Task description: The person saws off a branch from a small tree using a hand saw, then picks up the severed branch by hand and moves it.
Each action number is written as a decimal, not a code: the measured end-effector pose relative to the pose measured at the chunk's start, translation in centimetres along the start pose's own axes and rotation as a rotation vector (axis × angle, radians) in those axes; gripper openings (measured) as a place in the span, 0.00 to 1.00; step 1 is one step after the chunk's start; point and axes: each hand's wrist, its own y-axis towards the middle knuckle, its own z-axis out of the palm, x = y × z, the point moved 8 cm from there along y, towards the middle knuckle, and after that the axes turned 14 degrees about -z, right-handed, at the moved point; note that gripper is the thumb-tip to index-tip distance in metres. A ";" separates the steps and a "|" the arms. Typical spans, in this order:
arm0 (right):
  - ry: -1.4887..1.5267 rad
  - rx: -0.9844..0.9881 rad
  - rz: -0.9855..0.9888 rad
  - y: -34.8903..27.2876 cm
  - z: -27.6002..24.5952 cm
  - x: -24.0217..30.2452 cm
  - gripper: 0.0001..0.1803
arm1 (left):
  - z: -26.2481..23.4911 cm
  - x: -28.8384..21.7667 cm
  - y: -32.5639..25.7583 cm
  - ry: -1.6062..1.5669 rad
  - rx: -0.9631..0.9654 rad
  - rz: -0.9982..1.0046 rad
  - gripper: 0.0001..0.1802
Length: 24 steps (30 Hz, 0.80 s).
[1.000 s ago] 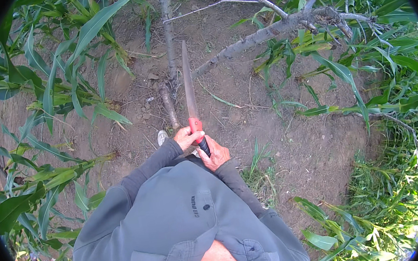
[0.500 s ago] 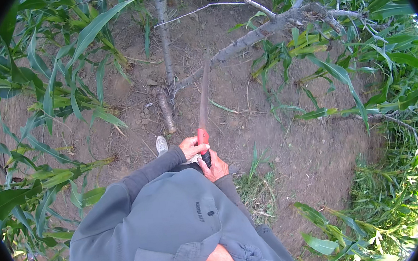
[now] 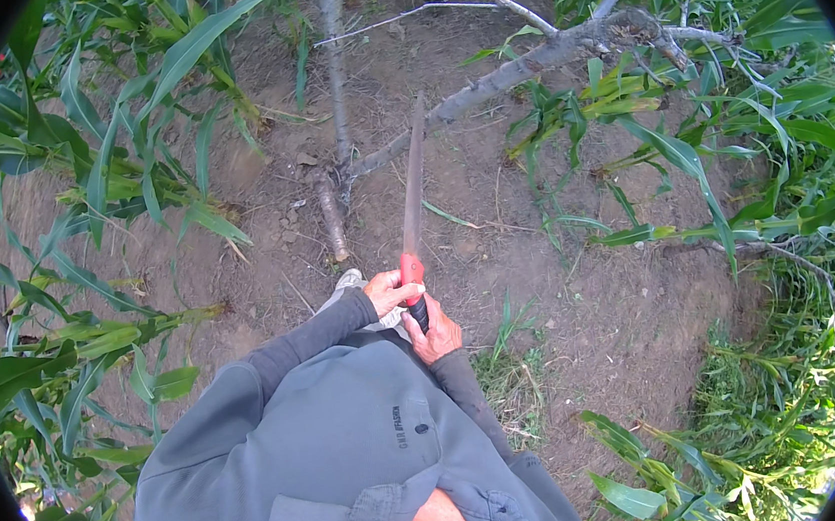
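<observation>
A pruning saw with a long, narrow blade and a red and black handle is in front of my body, its blade pointing away from me. My left hand closes on the red part of the handle, near the base of the blade. Lower down, my right hand is around the black grip, thumb against it. In this view the blade's tip comes near a grey, bare branch; whether they touch I cannot tell. Left of the blade is a short, cut-looking stub.
A slim grey trunk or branch meets the bare branch near the stub. Corn plants crowd the left, and more leaves line the right. Brown soil lies between them. My shoe shows beside my left hand.
The view has shifted slightly, and my shoe has come closer to my left hand. Both hands keep their hold on the saw, which has hardly moved.
</observation>
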 end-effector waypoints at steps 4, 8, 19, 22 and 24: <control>-0.054 0.010 -0.002 1.7 -0.4 -0.2 0.32 | -0.6 -0.9 1.1 0.015 -0.010 0.013 0.17; -0.121 -0.018 -0.011 4.0 -1.9 -1.1 0.25 | -0.1 -2.1 3.6 -0.125 0.018 -0.004 0.16; -0.328 0.127 -0.021 14.3 -4.7 -4.4 0.28 | -2.5 -7.7 13.2 -0.340 0.028 -0.001 0.22; -0.291 0.193 -0.033 17.3 -4.6 -5.8 0.29 | -3.9 -9.4 15.7 -0.405 -0.008 0.027 0.22; -0.269 0.210 -0.051 19.3 -4.6 -6.1 0.29 | -4.9 -10.2 17.6 -0.408 0.015 0.053 0.23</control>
